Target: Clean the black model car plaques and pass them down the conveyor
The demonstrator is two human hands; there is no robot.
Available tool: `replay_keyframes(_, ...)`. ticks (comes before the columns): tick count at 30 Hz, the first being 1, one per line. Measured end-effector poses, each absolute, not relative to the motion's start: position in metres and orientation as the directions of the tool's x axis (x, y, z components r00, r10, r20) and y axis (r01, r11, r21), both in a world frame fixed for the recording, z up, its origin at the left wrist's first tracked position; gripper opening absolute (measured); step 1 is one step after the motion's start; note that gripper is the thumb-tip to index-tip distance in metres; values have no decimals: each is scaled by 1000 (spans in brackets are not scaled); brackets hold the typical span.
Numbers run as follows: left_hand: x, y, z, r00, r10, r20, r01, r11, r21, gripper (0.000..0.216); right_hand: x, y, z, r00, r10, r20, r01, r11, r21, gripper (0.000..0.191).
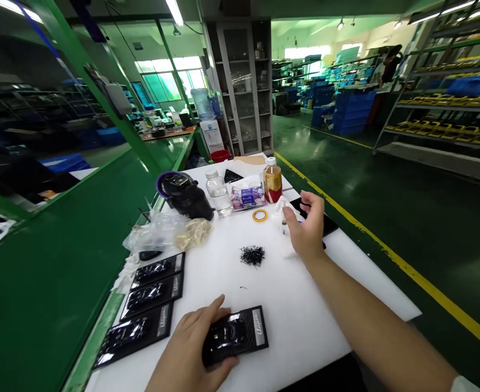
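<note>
My left hand [189, 345] grips a black model car on a display base [246, 331] at the table's near edge, thumb on its near side and fingers along its far side. A silver label with script sits at the base's right end. My right hand [310, 228] is raised over the table's right side, thumb and fingers apart with nothing visible between them. Behind it are crumpled white tissue [278, 211] and a dark flat item [330, 222], both partly hidden. A heap of tiny black strips [252, 255] lies mid-table, with one loose strip [243, 287] nearer me.
Three similar model cars [148, 294] line the left edge. Beyond lie plastic bags [156, 231], a black purple-rimmed container [186, 196], a clear bottle [219, 193], a tissue pack [247, 196], yellow tape [260, 215] and a drink bottle [272, 182]. A green partition [52, 294] borders the left.
</note>
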State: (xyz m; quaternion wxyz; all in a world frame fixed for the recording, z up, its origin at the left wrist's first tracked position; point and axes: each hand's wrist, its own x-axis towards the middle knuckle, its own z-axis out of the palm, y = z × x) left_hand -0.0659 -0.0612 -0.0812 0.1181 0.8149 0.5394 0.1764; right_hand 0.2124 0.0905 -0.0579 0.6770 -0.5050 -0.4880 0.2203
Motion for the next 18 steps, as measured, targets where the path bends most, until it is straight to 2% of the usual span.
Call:
replay_keyframes(1, -72, -66, -86, 321, 935, 147, 847, -353, 397, 90, 209, 82, -54, 374, 768, 520, 259, 451, -854, 34)
replay_keyframes(2, -76, -70, -88, 294, 946, 134, 853, -323, 411, 88, 205, 74, -53, 239, 785, 572, 307, 498, -811, 22)
replay_keyframes(3, -78, -73, -89, 273, 954, 121, 854, -298, 427, 86, 199, 67, -53, 30, 820, 572, 343, 529, -776, 11)
replay_keyframes(5, -78, -75, -88, 248, 964, 98, 846, -265, 463, 84, 185, 59, -59, -393, 824, 409, 407, 554, -726, 6)
replay_keyframes(7, -75, -73, -84, 234, 969, 78, 832, -241, 500, 83, 171, 55, -69, -585, 772, 248, 483, 578, -659, 7)
replay_keyframes(13, -68, -61, -71, 227, 973, 34, 807, -208, 553, 80, 150, 43, -80, -662, 736, 143, 578, 623, -527, 2)
replay_keyframes(18, -55, -54, -64, 228, 974, 6, 823, -196, 534, 74, 149, 43, -76, -630, 762, 150, 658, 627, -418, 14)
